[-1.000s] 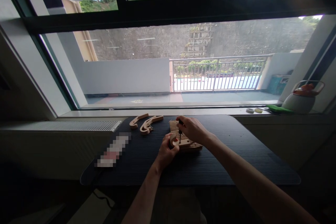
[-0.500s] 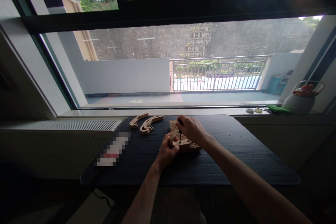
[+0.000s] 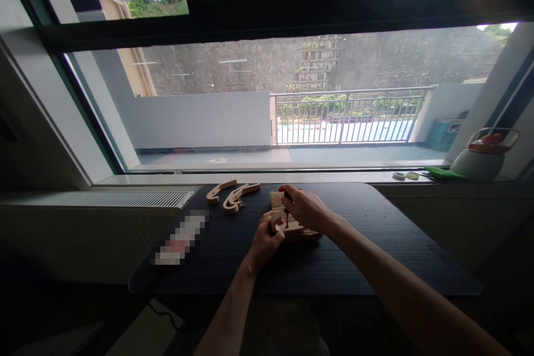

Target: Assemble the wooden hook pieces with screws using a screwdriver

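My left hand (image 3: pixel 263 242) grips the rounded near end of a pale wooden assembly (image 3: pixel 292 227) that lies on a dark ribbed mat (image 3: pixel 375 256). My right hand (image 3: pixel 306 207) holds a small dark-handled screwdriver (image 3: pixel 286 207) upright, with its tip down on the top of the wooden assembly. A slatted wooden part (image 3: pixel 276 199) sits just behind the assembly, partly hidden by my right hand.
Two curved wooden pieces (image 3: pixel 220 189) (image 3: pixel 240 196) lie at the mat's far left. A blurred packet (image 3: pixel 181 237) rests on the mat's left edge. On the sill to the right stand a white pot (image 3: pixel 479 160), a green cloth (image 3: pixel 446 174) and tape rolls (image 3: pixel 404 176).
Both hands stay on the wooden assembly and the screwdriver; only the camera view has shifted slightly.
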Demonstrator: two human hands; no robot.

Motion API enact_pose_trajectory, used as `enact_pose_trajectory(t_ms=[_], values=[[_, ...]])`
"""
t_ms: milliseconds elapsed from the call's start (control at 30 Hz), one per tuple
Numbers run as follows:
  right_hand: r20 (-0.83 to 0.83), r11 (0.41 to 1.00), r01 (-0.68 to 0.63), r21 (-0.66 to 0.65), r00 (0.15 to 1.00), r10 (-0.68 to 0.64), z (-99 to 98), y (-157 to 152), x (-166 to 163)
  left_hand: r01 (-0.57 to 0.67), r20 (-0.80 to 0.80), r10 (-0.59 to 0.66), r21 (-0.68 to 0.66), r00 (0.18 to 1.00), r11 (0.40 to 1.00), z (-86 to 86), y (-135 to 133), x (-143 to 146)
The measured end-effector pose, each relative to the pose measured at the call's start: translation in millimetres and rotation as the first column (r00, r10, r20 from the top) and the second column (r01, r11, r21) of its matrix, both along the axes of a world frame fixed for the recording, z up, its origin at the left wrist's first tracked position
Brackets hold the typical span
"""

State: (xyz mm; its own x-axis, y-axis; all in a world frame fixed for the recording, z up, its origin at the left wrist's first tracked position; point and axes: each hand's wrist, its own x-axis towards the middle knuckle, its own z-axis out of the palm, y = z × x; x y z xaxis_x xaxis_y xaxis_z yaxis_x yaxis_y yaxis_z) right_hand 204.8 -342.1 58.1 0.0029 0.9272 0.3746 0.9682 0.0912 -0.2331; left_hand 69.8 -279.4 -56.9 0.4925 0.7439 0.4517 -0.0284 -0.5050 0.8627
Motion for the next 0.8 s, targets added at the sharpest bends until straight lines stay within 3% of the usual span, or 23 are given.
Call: enact_pose_trajectory(t_ms=[333, 800], values=[[-0.056, 1.0, -0.003, 0.006, 0.998, 0.004, -3.7, -0.4, -3.8, 0.017, 0.009, -0.016, -0.022, 1.0, 1.0, 2.2, -0.6, -0.7], [0.018, 0.995, 0.1, 0.02, 0.995, -0.1, -4.3, 1.3, -1.3, 0.018, 0.007, -0.018, -0.025, 1.0, 1.0, 1.8, 0.1, -0.9]])
